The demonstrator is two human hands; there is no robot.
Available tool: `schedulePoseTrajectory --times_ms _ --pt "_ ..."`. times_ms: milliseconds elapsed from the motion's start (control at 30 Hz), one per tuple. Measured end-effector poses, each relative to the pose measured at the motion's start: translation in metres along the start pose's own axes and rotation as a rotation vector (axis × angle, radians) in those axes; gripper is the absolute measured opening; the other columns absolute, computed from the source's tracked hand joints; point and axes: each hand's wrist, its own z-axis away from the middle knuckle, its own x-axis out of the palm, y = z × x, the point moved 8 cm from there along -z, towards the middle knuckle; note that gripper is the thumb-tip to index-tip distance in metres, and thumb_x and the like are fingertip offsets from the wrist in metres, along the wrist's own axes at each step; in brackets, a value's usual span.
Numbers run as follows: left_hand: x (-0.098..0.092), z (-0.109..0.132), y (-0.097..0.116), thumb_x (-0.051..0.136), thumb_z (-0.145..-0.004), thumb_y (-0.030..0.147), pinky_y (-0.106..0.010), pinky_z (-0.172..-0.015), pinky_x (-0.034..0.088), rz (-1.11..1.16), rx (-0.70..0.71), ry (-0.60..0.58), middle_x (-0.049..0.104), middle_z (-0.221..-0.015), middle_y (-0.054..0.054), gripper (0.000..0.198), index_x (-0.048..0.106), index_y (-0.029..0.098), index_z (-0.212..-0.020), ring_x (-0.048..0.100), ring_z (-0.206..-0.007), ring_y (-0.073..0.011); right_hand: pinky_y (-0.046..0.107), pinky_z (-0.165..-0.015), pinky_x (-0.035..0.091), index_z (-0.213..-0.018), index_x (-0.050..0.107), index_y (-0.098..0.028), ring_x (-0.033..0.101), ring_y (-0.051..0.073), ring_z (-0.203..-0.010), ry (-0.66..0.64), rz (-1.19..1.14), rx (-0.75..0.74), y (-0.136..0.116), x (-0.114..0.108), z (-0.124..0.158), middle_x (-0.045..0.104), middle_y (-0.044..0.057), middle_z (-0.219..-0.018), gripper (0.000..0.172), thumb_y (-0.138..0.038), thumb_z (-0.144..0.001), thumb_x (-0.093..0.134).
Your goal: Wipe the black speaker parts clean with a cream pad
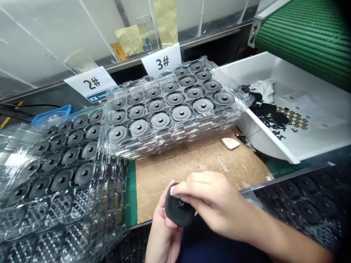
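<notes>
A round black disc [175, 212] with a raised hub at its centre is tilted up near the front edge of the work surface. My left hand [162, 228] wraps around its rim from the left and below. Over the disc's face, my right hand [212, 199] has its fingers pinched together, touching the upper part. Something small and whitish shows at the right fingertips, but I cannot make out what it is. Just beyond my hands lies a sheet of brown cardboard [164, 175], with a small cream-coloured pad [230, 143] on it.
Stacked clear plastic trays [175, 126] of grey discs stand behind the cardboard, with more trays [90, 197] at left. At right, a white bin [326, 135] holds black parts and yellow label sheets. A green roller-like belt [307, 33] overhangs it. Signs read 2# [91, 83] and 3# [162, 63].
</notes>
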Motion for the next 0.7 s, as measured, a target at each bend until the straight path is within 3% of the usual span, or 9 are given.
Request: schedulePoseTrajectory --times_ms 133,267,400,500,600,700 --pt "-0.007 -0.007 0.001 0.078 -0.054 0.033 -0.025 -0.085 0.050 0.044 0.024 -0.065 0.068 -0.108 -0.002 0.053 0.065 0.029 -0.105 0.063 -0.097 -0.0213 0.023 -0.066 0.046 -0.097 0.065 -0.023 0.060 0.012 -0.075 -0.010 -0.115 0.286 0.044 -0.002 0.026 0.066 0.000 -0.087 0.018 -0.017 -0.085 0.054" --pt "-0.007 -0.012 0.000 0.076 -0.054 0.038 -0.031 -0.089 0.049 0.018 -0.006 -0.100 0.065 -0.114 -0.003 0.057 0.062 0.032 -0.109 0.063 -0.098 -0.0258 0.027 -0.070 0.049 -0.098 0.065 -0.022 0.062 0.017 -0.087 0.140 -0.109 0.470 0.073 -0.013 0.045 0.066 0.003 -0.096 0.019 -0.020 -0.083 0.054" --pt "-0.005 -0.010 -0.005 0.078 -0.053 0.038 -0.032 -0.089 0.048 -0.025 -0.042 -0.064 0.065 -0.114 -0.004 0.057 0.063 0.030 -0.108 0.061 -0.102 -0.0270 0.023 -0.073 0.048 -0.103 0.062 -0.024 0.060 0.014 -0.087 0.270 -0.074 0.384 0.047 -0.028 0.033 0.065 0.001 -0.098 0.020 -0.021 -0.085 0.052" --pt "-0.004 -0.007 -0.009 0.073 -0.064 0.033 -0.033 -0.092 0.046 -0.008 -0.062 -0.056 0.063 -0.117 -0.006 0.049 0.061 0.028 -0.111 0.054 -0.111 -0.0264 0.022 -0.078 0.047 -0.111 0.057 -0.020 0.059 0.013 -0.088 0.248 -0.074 0.124 0.003 -0.023 0.014 0.063 0.003 -0.099 0.026 -0.018 -0.087 0.048" --pt "-0.010 -0.006 -0.014 0.064 -0.075 0.031 -0.028 -0.091 0.046 0.015 -0.098 -0.026 0.062 -0.118 -0.004 0.037 0.061 0.029 -0.111 0.054 -0.112 -0.0217 0.025 -0.079 0.046 -0.105 0.059 -0.014 0.058 0.015 -0.085 0.035 -0.015 -0.008 -0.019 0.000 0.002 0.064 0.006 -0.093 0.023 -0.014 -0.088 0.044" --pt "-0.019 -0.008 -0.014 0.066 -0.074 0.023 -0.023 -0.084 0.050 0.010 -0.066 0.038 0.066 -0.111 0.000 0.033 0.063 0.031 -0.106 0.060 -0.101 -0.0168 0.021 -0.073 0.046 -0.094 0.061 -0.019 0.058 0.012 -0.079 -0.184 0.015 0.068 -0.011 0.020 -0.002 0.063 0.001 -0.087 0.019 -0.013 -0.087 0.044"
